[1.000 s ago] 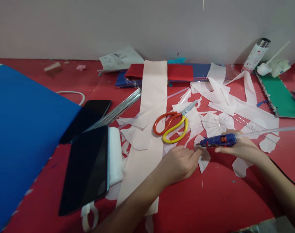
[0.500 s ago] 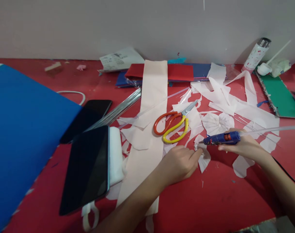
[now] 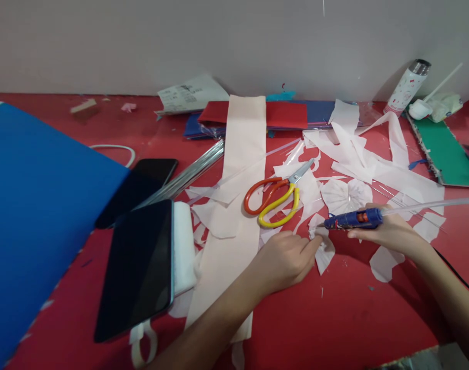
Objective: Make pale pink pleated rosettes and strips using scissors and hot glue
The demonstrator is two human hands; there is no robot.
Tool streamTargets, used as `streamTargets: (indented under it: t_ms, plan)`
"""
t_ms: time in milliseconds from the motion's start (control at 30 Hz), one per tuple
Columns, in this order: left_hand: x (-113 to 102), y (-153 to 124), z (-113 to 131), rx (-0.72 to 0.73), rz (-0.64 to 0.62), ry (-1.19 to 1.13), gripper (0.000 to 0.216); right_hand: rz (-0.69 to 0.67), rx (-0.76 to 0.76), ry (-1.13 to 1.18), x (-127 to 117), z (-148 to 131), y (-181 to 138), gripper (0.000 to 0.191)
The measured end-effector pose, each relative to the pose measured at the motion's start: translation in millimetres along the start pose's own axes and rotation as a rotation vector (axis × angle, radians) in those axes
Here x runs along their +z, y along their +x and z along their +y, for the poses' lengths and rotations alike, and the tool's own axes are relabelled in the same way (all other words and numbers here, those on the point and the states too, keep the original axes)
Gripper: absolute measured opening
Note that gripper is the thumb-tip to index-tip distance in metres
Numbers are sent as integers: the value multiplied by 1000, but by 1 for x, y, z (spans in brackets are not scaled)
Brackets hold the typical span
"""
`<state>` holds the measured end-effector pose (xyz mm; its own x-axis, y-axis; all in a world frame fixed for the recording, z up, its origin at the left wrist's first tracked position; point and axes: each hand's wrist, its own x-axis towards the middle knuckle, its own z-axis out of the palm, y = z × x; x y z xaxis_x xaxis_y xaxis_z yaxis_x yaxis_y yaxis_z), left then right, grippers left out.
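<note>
My right hand point(image 3: 388, 231) is closed around a blue hot glue gun point(image 3: 352, 220), a long clear glue stick point(image 3: 430, 205) sticking out of its back. The gun's nozzle points left, at a small gathered white paper petal piece point(image 3: 325, 252). My left hand point(image 3: 290, 258) pinches that piece at its left edge, down on the red table. Just above the gun lies a pleated white petal shape point(image 3: 345, 196). Scissors with one red and one yellow handle point(image 3: 278, 198) rest above my left hand, blades toward the upper right.
A long pale paper strip point(image 3: 238, 180) runs up the red table point(image 3: 315, 329). To the left are a tablet point(image 3: 137, 272), a phone point(image 3: 142, 185) and a blue board point(image 3: 45, 221). White scraps point(image 3: 396, 174), a green board point(image 3: 446, 149) and a bottle point(image 3: 407, 87) occupy the right.
Both hands stay almost still. The glue gun has shifted very slightly to the right; the petal piece and everything else keep their places.
</note>
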<state>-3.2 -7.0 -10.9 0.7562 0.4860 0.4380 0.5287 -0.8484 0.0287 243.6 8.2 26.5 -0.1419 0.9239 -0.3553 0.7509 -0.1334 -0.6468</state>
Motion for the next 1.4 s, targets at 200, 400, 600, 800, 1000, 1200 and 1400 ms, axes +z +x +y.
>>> streamTargets:
  t_ms: [200,400,600,800,1000,1200,1400]
  plan:
    - [-1,1,1,-2,0,-7,21,8,-8,4,-1,-5,-2,34]
    - [-1,1,0,2,-3,-5,19,25,10,1,3,-11,-2,34]
    - [-2,2,1,-3,-3,-2,19,27,-6,-31,4,-13,-2,37]
    - [-2,2,0,-3,-7,1,19,5,14,-3,3,-12,-3,37]
    - [-2,2,0,-1,-4,-10,20,-10,26,34,1,-7,-1,39]
    - [-1,1,0,5,-3,-2,19,-10,28,15,0,2,1,40]
    - [-1,1,1,-7,-19,-8,22,26,67,-40,-4,4,-1,32]
